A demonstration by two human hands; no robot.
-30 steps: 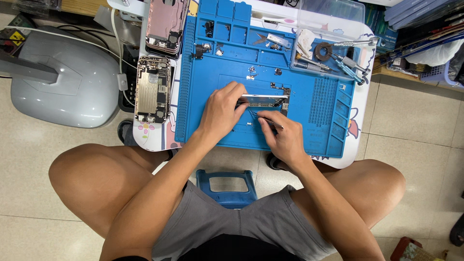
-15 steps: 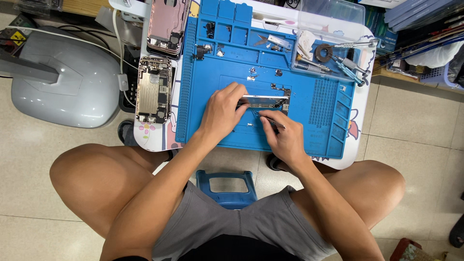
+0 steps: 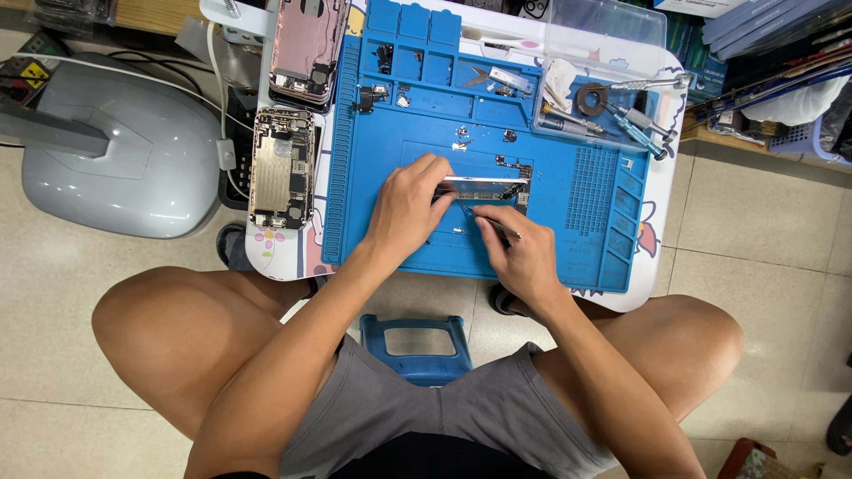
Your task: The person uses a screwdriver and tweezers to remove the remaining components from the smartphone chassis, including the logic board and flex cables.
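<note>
Seen from the head camera, my left hand (image 3: 404, 208) is curled shut over the near end of a narrow silver phone frame (image 3: 484, 188), pinning it on edge to the blue silicone repair mat (image 3: 586, 231). My right hand (image 3: 524, 257) is closed in a pinch around slim metal tweezers (image 3: 486, 222), whose tip touches the frame just below its long edge.

Beyond the hands, the mat's moulded compartments (image 3: 426, 31) hold small dark parts and screws. Beyond and right of the right hand stands a clear plastic box (image 3: 603, 27); in front of it lie a white cloth, a dark ring-shaped part and several metal-shafted screwdrivers (image 3: 621, 111).

Left of the left hand, off the mat, lies a gold opened phone chassis (image 3: 282, 167) with its circuit boards exposed; a pink opened phone chassis (image 3: 306, 44) lies further away, above it.

The mat sits on a white bench (image 3: 661, 186) with rounded corners and cartoon prints at its edges. Far left of the bench stands a grey rounded plastic housing (image 3: 115, 160) with a white cable (image 3: 217, 80) beside it. A yellow triangular warning label (image 3: 34, 73) shows at the far left edge.

Below the hands, between my knees, a blue plastic stool (image 3: 417, 346) stands on a beige tiled floor (image 3: 772, 257). Blue folders are stacked far right of the right hand; their markings are too small to tell.
</note>
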